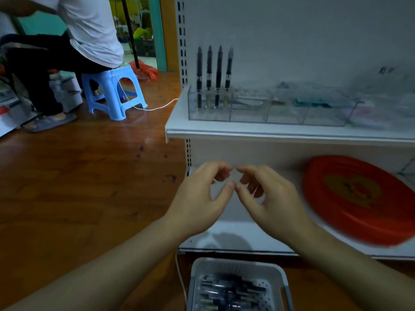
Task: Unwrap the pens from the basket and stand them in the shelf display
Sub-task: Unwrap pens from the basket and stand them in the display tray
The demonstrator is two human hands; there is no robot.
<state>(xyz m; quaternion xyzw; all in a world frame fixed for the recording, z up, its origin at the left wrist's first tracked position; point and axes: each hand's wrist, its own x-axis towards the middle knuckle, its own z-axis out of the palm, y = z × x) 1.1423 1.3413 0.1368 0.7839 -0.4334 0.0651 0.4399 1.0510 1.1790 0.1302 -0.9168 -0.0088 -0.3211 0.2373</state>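
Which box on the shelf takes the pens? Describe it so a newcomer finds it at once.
Start at the white shelf above the red tray. A long clear box sits on it, split into sections. Only its leftmost section holds four dark pens standing upright.

Both hands are hovering before the lower shelf (247, 232), the left hand (197, 198) and right hand (271, 198) curling with thumb tips meeting (whether clear wrap is pinched is unclear). Four pens (214, 75) are standing in the clear display (267, 108); wrapped pens are lying in the white basket (238, 264).
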